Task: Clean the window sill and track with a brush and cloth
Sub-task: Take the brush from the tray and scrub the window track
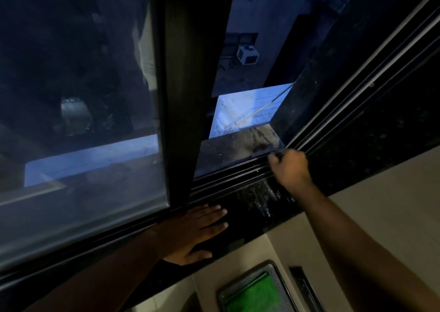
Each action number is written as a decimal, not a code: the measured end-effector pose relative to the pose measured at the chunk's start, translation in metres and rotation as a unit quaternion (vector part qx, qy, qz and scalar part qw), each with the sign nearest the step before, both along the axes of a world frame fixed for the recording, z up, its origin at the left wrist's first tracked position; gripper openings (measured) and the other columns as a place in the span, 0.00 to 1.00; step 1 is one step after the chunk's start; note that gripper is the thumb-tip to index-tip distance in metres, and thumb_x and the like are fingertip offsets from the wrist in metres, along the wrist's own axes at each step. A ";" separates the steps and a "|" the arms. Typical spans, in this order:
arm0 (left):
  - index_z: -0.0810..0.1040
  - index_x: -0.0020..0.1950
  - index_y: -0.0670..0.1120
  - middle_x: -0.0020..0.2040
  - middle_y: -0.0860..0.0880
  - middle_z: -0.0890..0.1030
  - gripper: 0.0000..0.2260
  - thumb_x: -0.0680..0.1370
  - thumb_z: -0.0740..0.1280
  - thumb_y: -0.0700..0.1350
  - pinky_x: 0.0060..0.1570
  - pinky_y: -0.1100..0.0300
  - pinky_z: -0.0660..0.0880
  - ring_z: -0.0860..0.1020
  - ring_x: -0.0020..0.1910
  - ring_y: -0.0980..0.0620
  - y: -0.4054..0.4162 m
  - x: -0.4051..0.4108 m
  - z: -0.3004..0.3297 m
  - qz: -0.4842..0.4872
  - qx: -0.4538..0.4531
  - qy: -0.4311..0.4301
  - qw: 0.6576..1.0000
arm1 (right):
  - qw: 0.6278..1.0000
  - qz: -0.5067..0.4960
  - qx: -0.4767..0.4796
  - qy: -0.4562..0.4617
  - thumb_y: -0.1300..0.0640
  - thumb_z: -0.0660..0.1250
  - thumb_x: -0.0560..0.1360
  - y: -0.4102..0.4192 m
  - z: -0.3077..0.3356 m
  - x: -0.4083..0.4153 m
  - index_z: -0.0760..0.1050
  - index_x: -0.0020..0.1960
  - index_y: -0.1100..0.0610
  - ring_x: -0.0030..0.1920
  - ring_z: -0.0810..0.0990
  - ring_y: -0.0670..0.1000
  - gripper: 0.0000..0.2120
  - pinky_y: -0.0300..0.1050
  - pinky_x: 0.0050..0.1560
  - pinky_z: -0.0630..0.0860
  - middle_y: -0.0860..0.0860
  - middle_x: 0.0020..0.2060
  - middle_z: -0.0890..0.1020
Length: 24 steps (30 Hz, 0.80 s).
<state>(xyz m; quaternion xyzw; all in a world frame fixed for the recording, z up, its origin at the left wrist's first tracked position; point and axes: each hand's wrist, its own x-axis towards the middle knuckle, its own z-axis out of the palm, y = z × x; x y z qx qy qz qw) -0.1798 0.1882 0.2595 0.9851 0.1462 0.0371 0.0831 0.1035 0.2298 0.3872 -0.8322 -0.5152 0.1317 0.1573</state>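
The dark window track point(240, 175) runs diagonally below the open window gap, with the black polished sill point(257, 202) in front of it, flecked with dust or wet marks. My right hand point(289, 166) is fisted over the track near the right corner, gripping a thin dark tool, likely the brush point(277, 155), whose tip just shows past my fingers. My left hand point(198, 232) lies flat, fingers spread, on the sill beside the sliding pane's frame point(183, 97). No cloth is in sight.
The closed glass pane point(78, 121) fills the left side. Outside, a lit ledge point(247, 111) and an air-conditioner unit point(247, 54) are visible. Below the sill, a dark tray with something green point(257, 290) sits against the pale wall.
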 end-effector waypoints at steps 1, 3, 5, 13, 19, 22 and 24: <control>0.59 0.79 0.46 0.80 0.42 0.55 0.30 0.81 0.55 0.61 0.76 0.42 0.53 0.51 0.80 0.43 0.000 0.000 0.000 -0.001 -0.005 0.000 1.000 | 0.994 -0.003 0.002 0.113 0.56 0.65 0.75 -0.002 -0.003 -0.010 0.82 0.44 0.64 0.35 0.82 0.58 0.12 0.50 0.38 0.79 0.62 0.34 0.83; 0.59 0.79 0.46 0.80 0.42 0.55 0.30 0.81 0.55 0.61 0.76 0.42 0.54 0.51 0.80 0.43 0.000 0.000 -0.001 -0.004 -0.009 -0.002 1.000 | 0.943 -0.001 0.007 0.334 0.58 0.64 0.76 -0.002 0.000 -0.019 0.82 0.38 0.59 0.24 0.77 0.53 0.12 0.43 0.25 0.76 0.56 0.25 0.79; 0.60 0.79 0.46 0.80 0.42 0.56 0.30 0.81 0.56 0.61 0.76 0.42 0.55 0.52 0.79 0.43 0.000 -0.001 -0.002 -0.004 -0.007 -0.002 1.000 | 0.925 -0.033 0.077 0.370 0.58 0.63 0.76 0.006 0.011 -0.009 0.82 0.38 0.58 0.23 0.76 0.51 0.12 0.40 0.22 0.75 0.54 0.24 0.79; 0.59 0.79 0.46 0.80 0.42 0.56 0.30 0.81 0.55 0.62 0.75 0.42 0.56 0.52 0.80 0.44 0.000 0.000 -0.005 0.003 -0.014 -0.008 1.000 | 0.955 0.049 -0.042 0.290 0.55 0.65 0.74 0.012 0.008 -0.011 0.83 0.40 0.57 0.27 0.79 0.53 0.10 0.44 0.27 0.78 0.57 0.29 0.81; 0.59 0.79 0.47 0.80 0.43 0.55 0.30 0.81 0.54 0.62 0.77 0.44 0.52 0.50 0.80 0.45 0.000 0.001 -0.007 0.007 -0.003 -0.008 1.000 | 0.994 -0.065 0.065 0.055 0.54 0.66 0.72 0.022 0.010 0.026 0.83 0.43 0.60 0.40 0.83 0.60 0.10 0.55 0.46 0.80 0.63 0.38 0.84; 0.58 0.79 0.47 0.81 0.43 0.54 0.31 0.81 0.54 0.62 0.77 0.44 0.51 0.49 0.80 0.45 0.001 0.000 -0.009 0.003 -0.011 -0.007 1.000 | 0.997 0.072 -0.030 0.022 0.56 0.67 0.73 0.012 0.006 -0.005 0.83 0.45 0.60 0.40 0.83 0.58 0.09 0.47 0.43 0.77 0.61 0.37 0.84; 0.57 0.79 0.47 0.81 0.43 0.53 0.31 0.81 0.54 0.62 0.77 0.45 0.52 0.49 0.80 0.45 0.001 0.000 -0.009 0.000 -0.020 -0.009 1.000 | 0.964 0.102 -0.049 0.241 0.57 0.66 0.74 0.012 0.010 -0.029 0.82 0.43 0.62 0.30 0.79 0.52 0.10 0.43 0.33 0.76 0.57 0.31 0.80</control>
